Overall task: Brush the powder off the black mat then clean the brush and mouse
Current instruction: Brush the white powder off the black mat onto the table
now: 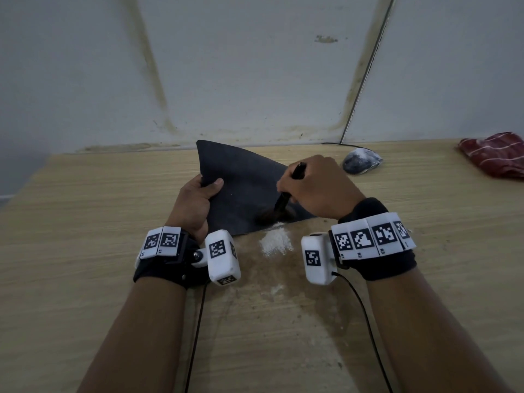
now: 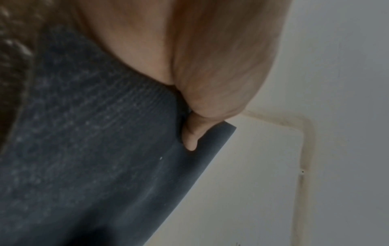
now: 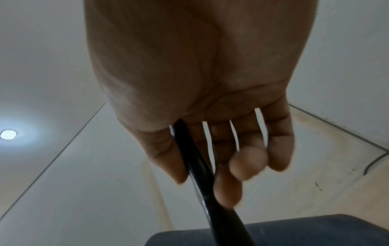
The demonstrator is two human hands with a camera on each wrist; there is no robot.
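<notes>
The black mat point(image 1: 243, 188) is tilted up off the wooden table, its near edge resting on the table. My left hand point(image 1: 198, 199) grips its left edge, thumb on top; the left wrist view shows the mat point(image 2: 94, 158) pinched under the thumb point(image 2: 191, 138). My right hand point(image 1: 314, 185) holds the black brush point(image 1: 286, 194), whose bristles touch the mat's lower edge. The brush handle point(image 3: 200, 166) runs between thumb and fingers above the mat point(image 3: 294, 231). White powder point(image 1: 275, 241) lies piled on the table just below the mat. The powder-dusted mouse point(image 1: 361, 160) sits at the back right.
A red striped cloth point(image 1: 496, 156) lies at the table's far right. A white wall rises right behind the table point(image 1: 85, 222). Thin powder smears point(image 1: 276, 289) mark the table nearer me. Black cables trail from both wrist cameras.
</notes>
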